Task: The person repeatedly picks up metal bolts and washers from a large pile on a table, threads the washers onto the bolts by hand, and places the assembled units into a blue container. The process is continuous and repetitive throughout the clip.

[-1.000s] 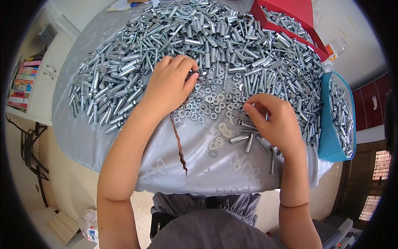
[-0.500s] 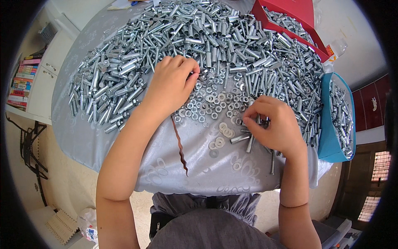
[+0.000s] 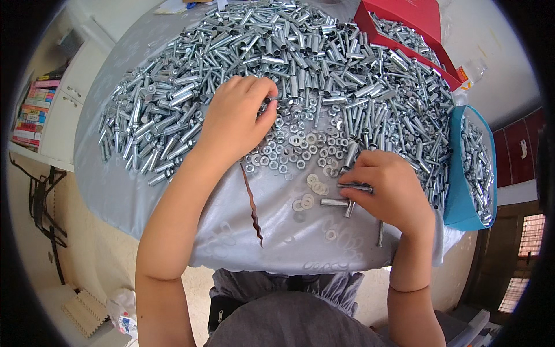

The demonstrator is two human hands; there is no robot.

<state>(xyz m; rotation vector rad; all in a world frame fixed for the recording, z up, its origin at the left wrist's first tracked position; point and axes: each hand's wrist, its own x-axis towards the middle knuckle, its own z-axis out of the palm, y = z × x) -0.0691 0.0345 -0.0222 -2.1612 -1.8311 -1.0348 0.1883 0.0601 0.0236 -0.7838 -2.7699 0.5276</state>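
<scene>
My left hand is closed in a pinch at the front edge of the metal heap. Its fingertips hide most of whatever is between them. Beside it lie many loose hex nuts and flat washers. My right hand grips a silver bolt between thumb and fingers, its end pointing left. Just below that hand, a metal sleeve lies on the cloth, touching another short sleeve. A long thin bolt lies nearer the table's front edge.
A large heap of bolts and sleeves covers the far part of the grey tablecloth. A red box and a blue container on the right hold more. The cloth has a wavy brown tear. A clear bottle stands far right.
My right hand has moved slightly down and turned, so the bolt in its fingers now shows plainly. The left hand has barely shifted and keeps its pinch.
</scene>
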